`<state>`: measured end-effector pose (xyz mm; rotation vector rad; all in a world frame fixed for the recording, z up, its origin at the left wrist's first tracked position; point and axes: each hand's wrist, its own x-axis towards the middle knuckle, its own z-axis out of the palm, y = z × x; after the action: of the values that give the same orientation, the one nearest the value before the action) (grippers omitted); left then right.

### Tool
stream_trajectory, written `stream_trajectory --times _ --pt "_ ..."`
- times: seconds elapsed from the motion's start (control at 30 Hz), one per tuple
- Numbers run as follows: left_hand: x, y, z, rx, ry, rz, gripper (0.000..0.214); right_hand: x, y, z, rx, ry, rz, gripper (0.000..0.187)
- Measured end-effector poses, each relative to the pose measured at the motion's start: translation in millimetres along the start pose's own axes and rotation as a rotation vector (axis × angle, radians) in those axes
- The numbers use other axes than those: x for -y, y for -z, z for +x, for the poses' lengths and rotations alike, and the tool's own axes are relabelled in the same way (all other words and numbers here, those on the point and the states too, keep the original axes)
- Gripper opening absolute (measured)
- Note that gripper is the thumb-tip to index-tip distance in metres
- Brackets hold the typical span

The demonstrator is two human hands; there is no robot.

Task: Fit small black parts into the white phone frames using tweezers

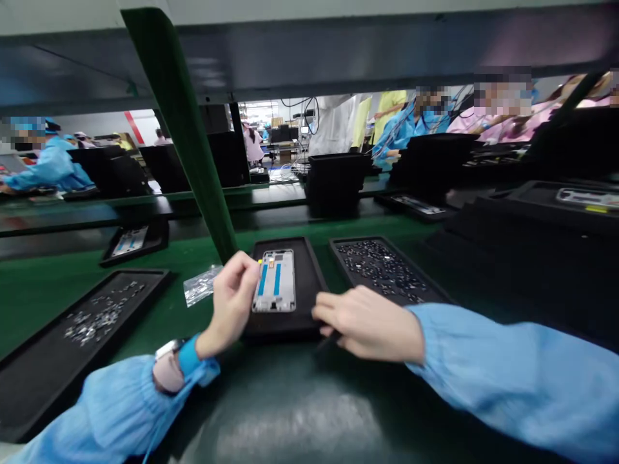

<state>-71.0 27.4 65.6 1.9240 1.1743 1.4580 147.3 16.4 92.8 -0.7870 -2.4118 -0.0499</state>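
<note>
A silver phone frame (275, 281) with two blue strips lies in a black tray (304, 283) on the green bench in front of me. My left hand (232, 303) rests at the frame's left edge, thumb and fingers pinched together near its top corner. My right hand (367, 322) lies curled at the tray's right front corner, fingers closed around a thin dark tool that is mostly hidden beneath the hand. Both arms wear light blue sleeves.
A black tray of small dark parts (382, 267) sits to the right, another with silvery parts (97, 316) to the left. A clear plastic bag (200, 285) lies near a green post (193, 142). Stacked black trays (532, 245) stand far right. Other workers sit across the line.
</note>
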Motion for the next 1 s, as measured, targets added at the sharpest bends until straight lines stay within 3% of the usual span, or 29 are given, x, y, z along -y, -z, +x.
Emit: stream_trajectory --times 0.07,0.1,0.17,0.23,0.3,0.37,0.5,0.57,0.63,0.73,0.87,1.0 --pt "13 10.4 16 -0.107 -0.023 0.116 0.023 28 7 -32 0.169 0.060 -0.080 0.018" --pt "21 12.9 22 -0.097 -0.009 0.182 0.021 40 10 -46 0.226 0.058 -0.114 0.018" --pt "38 12.9 30 -0.005 0.028 0.294 0.019 56 17 -70 0.270 0.009 -0.141 0.020" --pt "53 8.9 32 0.128 0.036 0.370 0.029 56 28 -86 0.263 -0.037 -0.077 0.020" --pt "63 4.3 30 0.258 0.029 0.425 0.039 34 41 -94 0.226 -0.068 0.040 0.020" --pt "67 1.1 27 0.340 0.032 0.476 0.043 -6 53 -95 0.168 -0.131 0.105 0.019" --pt "66 -3.0 22 0.334 0.046 0.517 0.042 -100 54 -84 0.084 -0.341 -0.037 0.015" --pt "63 -4.9 20 0.340 0.047 0.515 0.040 -127 44 -80 0.078 -0.417 -0.086 0.016" --pt "60 -6.3 17 0.347 0.056 0.500 0.039 -135 32 -79 0.085 -0.445 -0.077 0.017" --pt "55 -7.4 16 0.354 0.051 0.470 0.036 -123 23 -82 0.137 -0.433 -0.009 0.014" --pt "51 -8.0 16 0.374 0.027 0.451 0.034 -108 25 -83 0.202 -0.425 0.012 0.011" --pt "47 -9.1 17 0.362 0.018 0.449 0.034 -108 28 -82 0.187 -0.441 -0.028 0.010"
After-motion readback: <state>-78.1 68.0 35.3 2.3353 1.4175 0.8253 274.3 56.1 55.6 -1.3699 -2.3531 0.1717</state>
